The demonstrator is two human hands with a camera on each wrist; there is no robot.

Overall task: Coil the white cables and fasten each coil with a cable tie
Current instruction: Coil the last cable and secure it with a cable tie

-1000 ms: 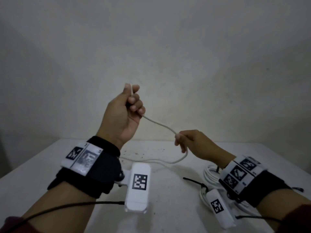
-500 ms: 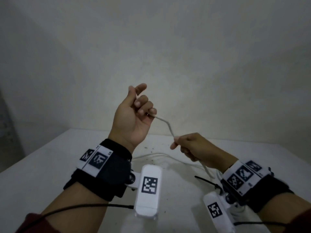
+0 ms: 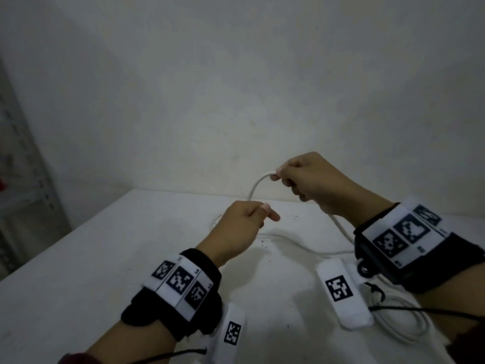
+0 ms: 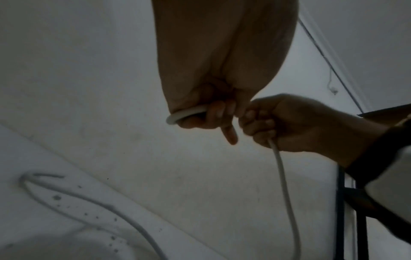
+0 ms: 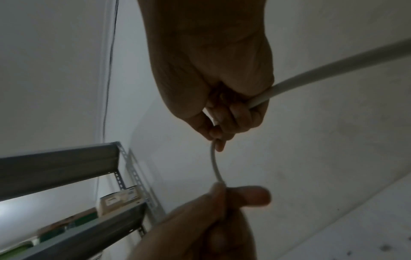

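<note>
White cable, thin, round and smooth, arched in a short loop between both hands at centre frame above the table. Left hand clenched around one end of the arch, index finger sticking out; right hand pinching the other, higher end. Rest of it trailing down onto the table toward lower right, beside another coil with a black cable tie.
</note>
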